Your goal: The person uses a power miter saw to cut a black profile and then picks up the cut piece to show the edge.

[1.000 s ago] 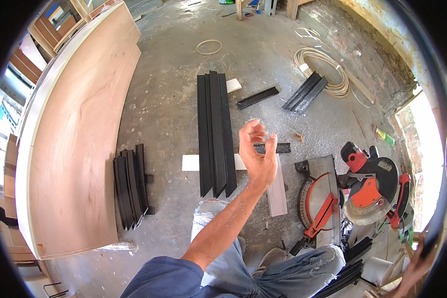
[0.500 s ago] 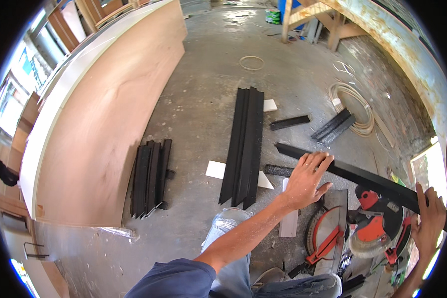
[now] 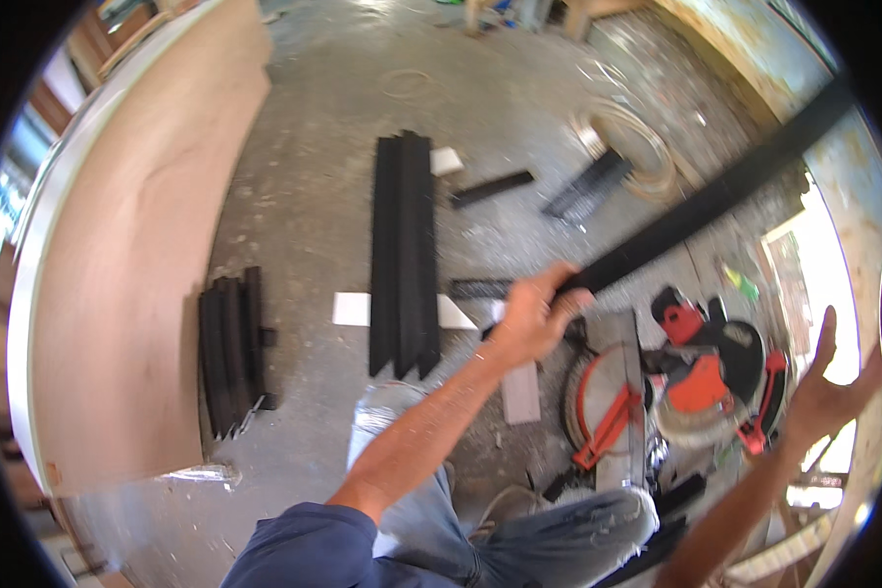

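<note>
A long black angled strip slants up from my left hand toward the upper right. My left fingers wrap round its near end. Off to the right my right hand stands apart from the strip, its fingers spread and nothing in them. Below the strip sits a red and black miter saw with a round base and a red arm. Just left of my left hand, a bundle of long black strips lies on the floor across a white piece.
A stack of shorter black strips leans by a large wooden panel on the left. Short black offcuts and a coiled pale hose lie on the floor farther off. A rusty beam edges the upper right.
The strip's far end has swung up to the upper right. My left hand has closed on its near end, and my right hand has let go. The whole view has shifted.
</note>
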Tool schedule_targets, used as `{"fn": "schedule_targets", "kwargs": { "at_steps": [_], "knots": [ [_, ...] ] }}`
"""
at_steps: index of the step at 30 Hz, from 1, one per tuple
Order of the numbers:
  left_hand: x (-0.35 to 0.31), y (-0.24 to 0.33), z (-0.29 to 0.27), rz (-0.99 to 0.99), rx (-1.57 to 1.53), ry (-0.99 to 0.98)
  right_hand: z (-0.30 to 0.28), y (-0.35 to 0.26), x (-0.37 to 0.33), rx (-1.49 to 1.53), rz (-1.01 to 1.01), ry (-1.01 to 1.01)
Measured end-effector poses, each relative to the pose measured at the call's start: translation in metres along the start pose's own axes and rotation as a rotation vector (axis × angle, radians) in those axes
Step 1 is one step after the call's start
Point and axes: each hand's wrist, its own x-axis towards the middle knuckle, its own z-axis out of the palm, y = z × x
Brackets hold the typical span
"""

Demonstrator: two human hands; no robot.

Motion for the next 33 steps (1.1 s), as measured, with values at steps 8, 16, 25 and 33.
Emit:
{"fn": "schedule_targets", "kwargs": {
  "at_steps": [8,16,25,33],
  "knots": [
    [0.006,0.015,-0.002,-0.193,-0.398,0.101,0.036,-0.096,-0.181,1.062,0.983,-0.772],
    [0.005,-0.004,-0.012,-0.303,-0.444,0.228,0.044,-0.137,-0.187,1.180,0.726,-0.887],
    [0.010,-0.001,-0.010,-0.373,-0.452,0.265,0.039,-0.148,-0.200,1.637,1.187,-1.066],
    [0.013,-0.001,-0.026,-0.418,-0.461,0.336,0.045,-0.160,-0.204,1.729,1.253,-1.070]
  ]
}}
